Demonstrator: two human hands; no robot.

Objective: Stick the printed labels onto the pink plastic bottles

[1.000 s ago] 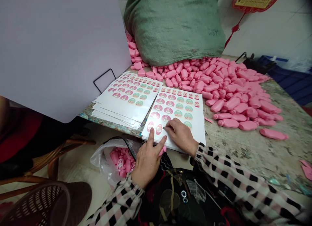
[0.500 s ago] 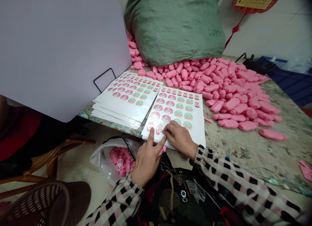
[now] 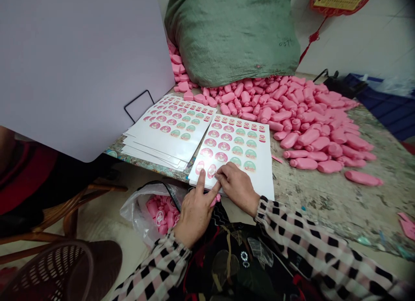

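A white sticker sheet [image 3: 259, 171] with rows of round pink and green stickers lies at the table's near edge. My right hand [image 3: 238, 186] rests on its lower left part, fingertips pinched at a sticker near the corner. My left hand [image 3: 196, 210] grips a small pink bottle [image 3: 214, 200], mostly hidden under the palm, while two of its fingers stretch onto the sheet's near edge beside the right fingertips.
A stack of more sticker sheets [image 3: 168, 132] lies to the left. Several pink bottles [image 3: 304, 123] are heaped in front of a green sack [image 3: 231, 33]. A plastic bag [image 3: 155, 210] with labelled bottles hangs below the table edge. A wicker basket [image 3: 61, 270] sits lower left.
My right hand has slid slightly left and nearer along the sheet, fingertips closing toward the left hand's fingers. The left hand has barely moved.
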